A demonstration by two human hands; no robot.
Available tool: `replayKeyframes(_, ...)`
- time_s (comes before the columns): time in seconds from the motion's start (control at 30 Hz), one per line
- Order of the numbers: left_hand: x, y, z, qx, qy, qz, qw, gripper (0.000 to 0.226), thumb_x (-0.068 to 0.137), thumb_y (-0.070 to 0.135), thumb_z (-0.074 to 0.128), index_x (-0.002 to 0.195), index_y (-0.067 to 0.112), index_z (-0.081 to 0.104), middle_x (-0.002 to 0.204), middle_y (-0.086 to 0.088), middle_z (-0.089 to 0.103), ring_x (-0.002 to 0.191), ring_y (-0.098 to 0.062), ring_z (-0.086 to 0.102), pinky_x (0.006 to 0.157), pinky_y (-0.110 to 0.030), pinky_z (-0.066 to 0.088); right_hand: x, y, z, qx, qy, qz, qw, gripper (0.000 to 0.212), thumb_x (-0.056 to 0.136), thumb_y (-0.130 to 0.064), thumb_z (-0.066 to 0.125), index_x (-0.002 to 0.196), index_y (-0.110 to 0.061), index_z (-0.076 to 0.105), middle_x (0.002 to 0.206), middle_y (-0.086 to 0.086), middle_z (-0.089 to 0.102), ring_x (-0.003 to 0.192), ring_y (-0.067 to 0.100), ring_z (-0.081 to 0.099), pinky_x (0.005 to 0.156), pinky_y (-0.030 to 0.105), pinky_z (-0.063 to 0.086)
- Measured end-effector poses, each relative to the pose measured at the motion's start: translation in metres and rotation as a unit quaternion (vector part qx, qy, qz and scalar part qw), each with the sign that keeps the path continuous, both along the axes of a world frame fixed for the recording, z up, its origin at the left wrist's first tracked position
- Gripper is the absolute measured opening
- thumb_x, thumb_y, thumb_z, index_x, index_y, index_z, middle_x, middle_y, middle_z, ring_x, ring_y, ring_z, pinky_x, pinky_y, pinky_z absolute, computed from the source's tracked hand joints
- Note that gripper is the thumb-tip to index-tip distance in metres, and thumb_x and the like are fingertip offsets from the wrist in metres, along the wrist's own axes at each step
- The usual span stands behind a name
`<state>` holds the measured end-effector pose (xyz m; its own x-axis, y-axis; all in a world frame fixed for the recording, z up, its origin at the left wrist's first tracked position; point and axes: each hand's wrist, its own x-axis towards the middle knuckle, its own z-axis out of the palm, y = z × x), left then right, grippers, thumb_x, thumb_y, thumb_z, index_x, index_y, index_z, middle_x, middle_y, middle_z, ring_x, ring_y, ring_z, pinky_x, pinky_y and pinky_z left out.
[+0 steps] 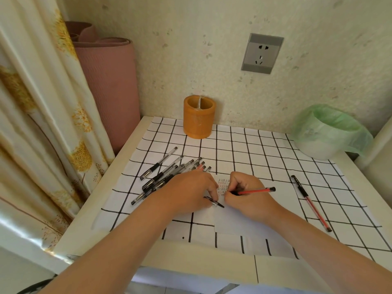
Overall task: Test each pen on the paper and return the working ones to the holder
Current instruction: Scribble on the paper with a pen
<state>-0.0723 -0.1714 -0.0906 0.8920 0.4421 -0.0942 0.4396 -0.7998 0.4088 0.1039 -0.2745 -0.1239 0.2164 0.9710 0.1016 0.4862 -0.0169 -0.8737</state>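
Right hand (pixel 244 193) grips red pen (pixel 257 190) (tip on paper (pixel 265 211)).

The tip of the red pen (pixel 255 191) is hidden inside the grip of the right hand (pixel 246 194). The marks on the paper (pixel 254 215) are too small to be read. Several pens of the pile (pixel 169 177) are covered partly by the left hand (pixel 188 192). Both forearms are cut off by the lower edge.
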Motion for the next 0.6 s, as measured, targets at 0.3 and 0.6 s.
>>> replayKeyframes(0.3, -0.0004, 0.0011, -0.0028, -0.004, -0.004, 0.003, 1.0, 0.015, 0.09, 0.031, 0.068, 0.102, 0.037, 0.075, 0.133, 0.024, 0.055, 0.129, 0.0, 0.042, 0.101, -0.029, 0.041, -0.0003, -0.0012, 0.0032, -0.008, -0.002, 0.02, 1.0, 0.024, 0.076, 0.003, 0.068, 0.064, -0.012, 0.054, 0.056, -0.013, 0.053, 0.05, 0.001, 0.043, 0.047, 0.018, 0.035)
replayKeyframes(0.6, -0.0004, 0.0019, -0.0055, -0.003, -0.011, 0.003, 1.0, 0.015, 0.089, 0.032, 0.069, 0.101, 0.037, 0.076, 0.132, 0.024, 0.056, 0.127, 0.0, 0.043, 0.101, -0.033, 0.044, -0.0012, -0.0009, 0.0046, -0.017, -0.003, 0.014, 1.0, 0.016, 0.067, -0.013, 0.065, 0.063, -0.013, 0.05, 0.055, -0.01, 0.049, 0.05, 0.006, 0.04, 0.046, 0.02, 0.032)
